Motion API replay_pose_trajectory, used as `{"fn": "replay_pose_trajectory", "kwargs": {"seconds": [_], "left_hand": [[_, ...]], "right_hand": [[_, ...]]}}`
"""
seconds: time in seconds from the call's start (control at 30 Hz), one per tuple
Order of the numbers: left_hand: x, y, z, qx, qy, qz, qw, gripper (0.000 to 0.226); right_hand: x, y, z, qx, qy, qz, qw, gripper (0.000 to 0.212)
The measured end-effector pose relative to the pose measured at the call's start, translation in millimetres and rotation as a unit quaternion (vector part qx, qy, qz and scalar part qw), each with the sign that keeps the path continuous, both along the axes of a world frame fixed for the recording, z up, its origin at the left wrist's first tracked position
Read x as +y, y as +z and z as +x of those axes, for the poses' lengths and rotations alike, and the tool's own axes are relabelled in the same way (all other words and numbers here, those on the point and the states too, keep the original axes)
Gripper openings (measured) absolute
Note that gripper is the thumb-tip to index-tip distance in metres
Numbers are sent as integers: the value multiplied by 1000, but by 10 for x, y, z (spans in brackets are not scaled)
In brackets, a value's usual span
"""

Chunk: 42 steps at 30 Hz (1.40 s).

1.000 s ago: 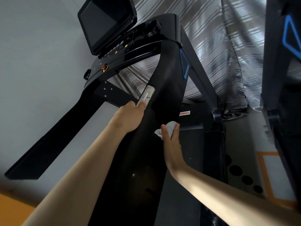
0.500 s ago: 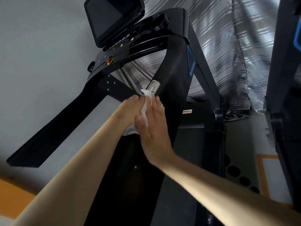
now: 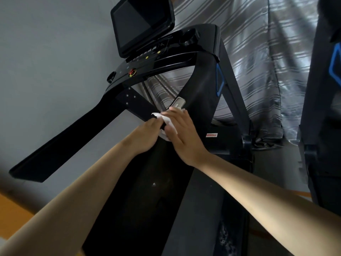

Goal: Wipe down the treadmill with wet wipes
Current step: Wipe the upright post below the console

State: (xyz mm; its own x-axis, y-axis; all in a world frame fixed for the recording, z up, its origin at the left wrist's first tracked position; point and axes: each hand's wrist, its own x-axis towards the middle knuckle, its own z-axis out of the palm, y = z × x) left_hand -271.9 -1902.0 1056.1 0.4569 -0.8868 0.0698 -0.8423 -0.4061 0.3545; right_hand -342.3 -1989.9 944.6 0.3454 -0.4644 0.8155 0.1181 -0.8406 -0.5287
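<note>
The black treadmill [image 3: 166,209] stands in front of me, its near handrail running up to a silver sensor plate [image 3: 178,104] and the console. My left hand [image 3: 146,134] curls round the handrail's left edge, just below the plate. A white wet wipe [image 3: 167,122] lies on the rail between my hands, one corner sticking out above my left fingers. With straight fingers, my right hand [image 3: 183,134] presses the wipe flat on the rail, fingertips at the plate's lower end.
The console carries a dark screen [image 3: 140,23], a red stop button [image 3: 132,72] and a cup holder [image 3: 190,36]. The far handrail [image 3: 64,139] slopes down to the left. A striped grey curtain [image 3: 258,61] hangs behind. A second black machine [image 3: 324,108] stands at the right.
My right hand carried the wipe from the rail's right side up onto its top beside my left hand, and now presses it just under the sensor plate. My left hand stayed on the rail.
</note>
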Motion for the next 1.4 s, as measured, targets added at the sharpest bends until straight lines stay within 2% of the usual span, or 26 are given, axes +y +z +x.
{"fn": "replay_pose_trajectory", "kwargs": {"seconds": [0.13,0.23,0.3,0.43,0.5,0.67,0.87,0.97,1.07,1.23,1.4], "left_hand": [[295,-36,-36,-16,10,19,1000,47],[578,-64,-67,-26,19,28,999,49],[745,-52,-74,-32,20,45,998,50],[868,-23,-95,35,20,33,999,39],[865,-38,-74,19,20,30,999,38],[882,-51,-58,25,36,13,999,37],[884,-45,-73,30,41,0,999,33],[877,-53,-69,36,36,-10,999,28],[868,-59,-57,34,24,-31,999,21],[885,-90,-34,36,18,-33,999,29],[895,-66,-47,26,18,-18,999,24]], "right_hand": [[-276,110,-56,29,0,-78,997,47],[-385,182,-32,42,-18,-78,996,46],[-241,154,-9,12,-32,-62,997,46],[235,39,30,-61,-7,-47,997,43],[276,27,30,-68,10,-52,996,43],[-38,150,-16,-27,15,-109,994,42],[20,170,76,-23,-38,-99,994,41],[109,200,37,-39,-27,-110,993,42],[275,196,17,-13,-11,-140,990,44],[430,164,4,13,9,-136,991,46],[162,195,-49,34,15,-179,983,36]]}}
